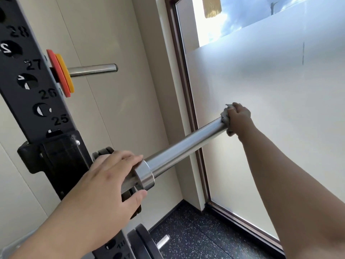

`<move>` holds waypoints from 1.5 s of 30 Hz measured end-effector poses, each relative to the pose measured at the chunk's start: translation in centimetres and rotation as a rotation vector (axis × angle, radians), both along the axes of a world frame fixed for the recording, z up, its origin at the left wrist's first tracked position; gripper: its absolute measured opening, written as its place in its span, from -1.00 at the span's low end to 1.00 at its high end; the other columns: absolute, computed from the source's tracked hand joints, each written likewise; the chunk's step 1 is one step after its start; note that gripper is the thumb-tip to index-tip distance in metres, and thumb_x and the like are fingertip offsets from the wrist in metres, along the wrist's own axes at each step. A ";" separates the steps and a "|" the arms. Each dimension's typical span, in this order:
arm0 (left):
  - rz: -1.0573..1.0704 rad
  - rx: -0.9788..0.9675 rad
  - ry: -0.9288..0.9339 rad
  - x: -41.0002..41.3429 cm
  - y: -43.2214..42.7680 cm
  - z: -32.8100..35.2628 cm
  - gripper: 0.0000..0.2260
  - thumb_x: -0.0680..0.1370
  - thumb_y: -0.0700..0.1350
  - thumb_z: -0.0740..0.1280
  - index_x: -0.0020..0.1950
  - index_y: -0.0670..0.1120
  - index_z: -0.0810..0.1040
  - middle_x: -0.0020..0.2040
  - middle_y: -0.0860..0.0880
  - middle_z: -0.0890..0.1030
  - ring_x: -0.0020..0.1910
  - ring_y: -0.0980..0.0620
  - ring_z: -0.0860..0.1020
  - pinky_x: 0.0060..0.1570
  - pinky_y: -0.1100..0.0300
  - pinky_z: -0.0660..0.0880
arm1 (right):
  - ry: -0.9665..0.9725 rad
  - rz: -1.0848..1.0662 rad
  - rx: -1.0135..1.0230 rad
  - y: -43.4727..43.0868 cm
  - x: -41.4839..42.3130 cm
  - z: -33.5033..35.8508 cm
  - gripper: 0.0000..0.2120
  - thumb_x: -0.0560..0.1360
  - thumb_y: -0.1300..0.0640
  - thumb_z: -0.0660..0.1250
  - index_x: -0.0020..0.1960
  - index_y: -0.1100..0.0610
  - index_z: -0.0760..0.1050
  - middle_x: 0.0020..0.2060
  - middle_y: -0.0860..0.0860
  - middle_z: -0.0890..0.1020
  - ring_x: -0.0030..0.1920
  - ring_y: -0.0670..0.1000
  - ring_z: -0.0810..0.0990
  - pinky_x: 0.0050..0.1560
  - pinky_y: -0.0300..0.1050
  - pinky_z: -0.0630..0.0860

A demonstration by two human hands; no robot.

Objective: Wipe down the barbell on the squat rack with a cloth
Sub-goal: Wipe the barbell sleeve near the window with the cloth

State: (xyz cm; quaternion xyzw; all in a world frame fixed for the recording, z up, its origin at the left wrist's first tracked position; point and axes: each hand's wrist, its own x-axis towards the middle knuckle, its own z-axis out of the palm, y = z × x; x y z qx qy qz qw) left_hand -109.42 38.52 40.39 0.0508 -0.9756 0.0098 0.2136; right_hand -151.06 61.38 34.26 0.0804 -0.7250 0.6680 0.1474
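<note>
The steel barbell sleeve (183, 144) juts out from the black squat rack (28, 101) toward the window. My left hand (108, 186) grips the bar at its thick collar, just beside the rack's black hook. My right hand (238, 116) is stretched out to the far tip of the sleeve. It holds a grey cloth (225, 118) wrapped around the sleeve's end, so the tip itself is hidden.
Above, a storage peg (93, 70) on the rack carries thin red and orange plates (62, 74). Black plates (143, 242) hang low on the rack. A frosted window (270, 109) stands just beyond the sleeve, over speckled dark flooring (196, 238).
</note>
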 end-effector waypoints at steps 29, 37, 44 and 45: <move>0.040 0.045 0.000 0.0 0.3 0.0 -0.23 0.49 0.39 0.30 0.61 0.23 0.08 0.48 0.35 0.20 0.52 0.23 0.11 0.50 0.16 0.22 | -0.317 0.292 -0.495 -14.0 25.4 -0.3 -0.11 0.60 -0.18 0.19 0.52 -0.17 -0.50 0.43 0.04 0.34 0.10 0.09 0.53 0.05 0.04 0.62; 0.025 0.095 0.024 0.0 0.3 -0.1 -0.34 0.50 0.31 0.37 0.55 0.27 0.21 0.36 0.27 0.37 0.48 0.20 0.19 0.44 0.19 0.24 | -0.235 -0.027 -0.337 -11.4 19.8 1.1 -0.29 0.49 -0.33 0.06 0.49 -0.25 -0.25 0.46 0.19 0.29 0.28 0.30 0.49 0.16 0.34 0.54; -0.024 0.038 0.076 0.1 0.3 -0.2 -0.39 0.51 0.17 0.40 0.49 0.18 0.22 0.37 0.26 0.40 0.41 0.13 0.27 0.42 0.14 0.31 | 0.282 0.067 -0.036 -14.5 28.7 -2.3 -0.48 0.69 -0.01 0.01 0.63 0.00 0.01 0.59 0.04 -0.26 0.59 0.04 -0.31 0.59 0.00 -0.21; -0.021 0.032 0.081 0.1 0.3 -0.2 -0.36 0.51 0.13 0.38 0.53 0.16 0.18 0.41 0.24 0.39 0.43 0.12 0.26 0.44 0.13 0.31 | 0.359 0.081 0.017 -14.7 29.7 -3.3 -0.50 0.70 0.00 -0.03 0.62 0.01 0.06 0.61 0.01 -0.23 0.57 -0.01 -0.37 0.56 -0.08 -0.28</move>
